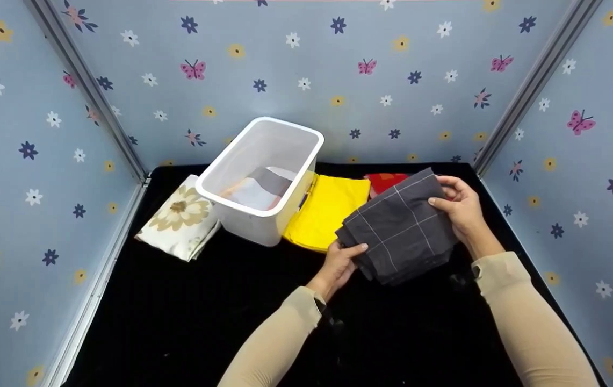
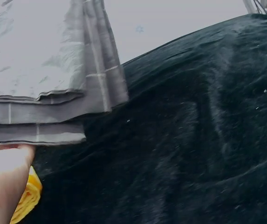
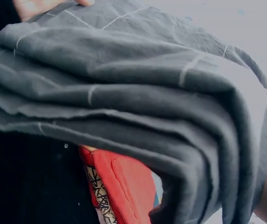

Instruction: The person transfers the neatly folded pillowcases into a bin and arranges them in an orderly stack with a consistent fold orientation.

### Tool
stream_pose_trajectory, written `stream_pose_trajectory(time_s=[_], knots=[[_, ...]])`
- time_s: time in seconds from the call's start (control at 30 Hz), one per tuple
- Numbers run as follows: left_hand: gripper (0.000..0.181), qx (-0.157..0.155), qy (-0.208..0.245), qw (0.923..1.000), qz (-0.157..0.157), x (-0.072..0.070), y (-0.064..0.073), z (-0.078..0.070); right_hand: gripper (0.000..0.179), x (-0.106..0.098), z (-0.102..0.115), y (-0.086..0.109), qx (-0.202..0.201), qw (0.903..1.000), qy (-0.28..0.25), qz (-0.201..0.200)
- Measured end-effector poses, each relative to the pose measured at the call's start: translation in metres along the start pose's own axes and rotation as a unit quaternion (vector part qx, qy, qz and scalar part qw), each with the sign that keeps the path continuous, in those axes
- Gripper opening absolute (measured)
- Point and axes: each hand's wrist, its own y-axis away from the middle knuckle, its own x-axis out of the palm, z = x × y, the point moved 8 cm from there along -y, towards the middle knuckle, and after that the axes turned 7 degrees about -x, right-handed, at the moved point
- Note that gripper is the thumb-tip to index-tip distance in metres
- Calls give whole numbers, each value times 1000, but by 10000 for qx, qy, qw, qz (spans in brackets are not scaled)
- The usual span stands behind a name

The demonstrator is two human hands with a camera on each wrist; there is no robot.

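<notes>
Both hands hold a folded dark grey cloth (image 1: 403, 226) with thin white check lines, raised over the right part of the table. My left hand (image 1: 337, 266) pinches its lower left corner, thumb on top and fingers beneath. At the upper right edge my right hand (image 1: 459, 207) grips it the same way. In the right wrist view the cloth (image 3: 124, 70) shows several stacked layers drooping at the fold. A folded yellow cloth (image 1: 327, 209) lies just left of it, and a folded red cloth (image 1: 384, 181) is partly hidden behind it.
Left of the yellow cloth stands a white plastic bin (image 1: 247, 223) with a folded, pale and grey cloth (image 1: 263, 188) inside. A white cloth with a beige flower print (image 1: 180, 215) lies at the bin's left. Patterned walls (image 1: 285, 80) enclose the black tabletop (image 1: 220, 301) at back and sides.
</notes>
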Motion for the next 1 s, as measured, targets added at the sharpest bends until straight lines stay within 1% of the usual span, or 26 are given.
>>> stream_pose_trajectory(time_s=[0.07, 0.13, 0.2, 0.27, 0.37, 0.47, 0.6, 0.7, 0.8, 0.87, 0.9, 1.0], knots=[[57, 27, 8, 10000, -16, 0, 1, 4, 53, -1, -1, 0, -15, 10000, -54, -37], [56, 74, -28, 10000, -17, 0, 1, 7, 54, -2, -3, -1, 19, 9999, 16, -101], [54, 150, -93, 9998, -35, 0, 1, 7, 53, -4, -6, -1, 108, 9997, 151, -170], [53, 245, -153, 9995, -83, 0, 2, 4, 51, -7, -9, -1, 242, 9990, 308, -198], [53, 409, -303, 9986, -151, 0, 3, -5, 47, -11, -14, -1, 420, 9976, 530, -131], [52, 531, -612, 9966, -167, 0, 4, -19, 43, -15, -18, 0, 550, 9962, 667, -53], [49, 593, -1105, 9920, -170, 3, 5, -36, 41, -20, -28, 2, 722, 9940, 819, -21], [45, 618, -1356, 9887, -180, 6, 5, -47, 39, -23, -38, 5, 914, 9920, 876, -21], [43, 611, -1481, 9870, -157, 10, 5, -57, 39, -24, -50, 8, 1181, 9888, 908, 23], [43, 591, -1535, 9863, -141, 13, 6, -64, 45, -23, -57, 11, 1437, 9855, 889, 123], [43, 589, -1566, 9858, -132, 15, 7, -67, 51, -22, -62, 13, 1583, 9836, 841, 194], [43, 560, -1638, 9848, -136, 19, 8, -75, 74, -16, -74, 19, 2042, 9750, 658, 572]])
